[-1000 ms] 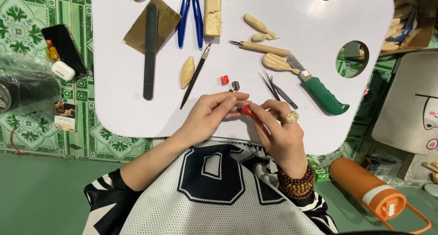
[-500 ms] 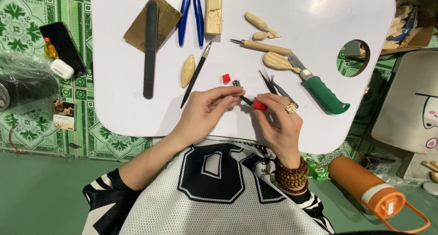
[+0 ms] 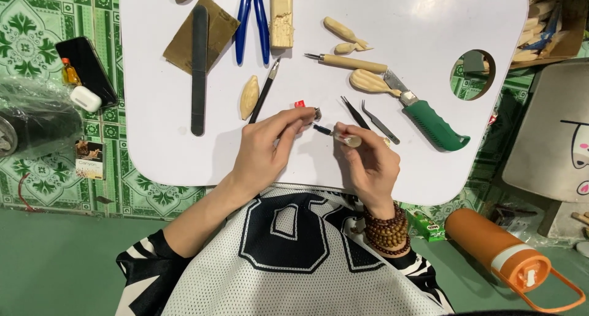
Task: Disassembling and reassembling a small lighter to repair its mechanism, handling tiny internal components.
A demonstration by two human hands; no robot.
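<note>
Your right hand pinches a slim pen-like tool near its tip; your left hand fingertips press a tiny metal piece (light, slippery), just ahead—grip its sides.

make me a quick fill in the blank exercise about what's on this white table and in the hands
1. The utility knife lying right of the hands has a ____ handle.
2. The pliers at the table's far edge have ____ handles.
3. The right hand holds a small pen-like tool whose tip points toward the ____ hand.
4. The long black file lies partly on a brown sheet of ____.

Missing words: green; blue; left; sandpaper
</note>
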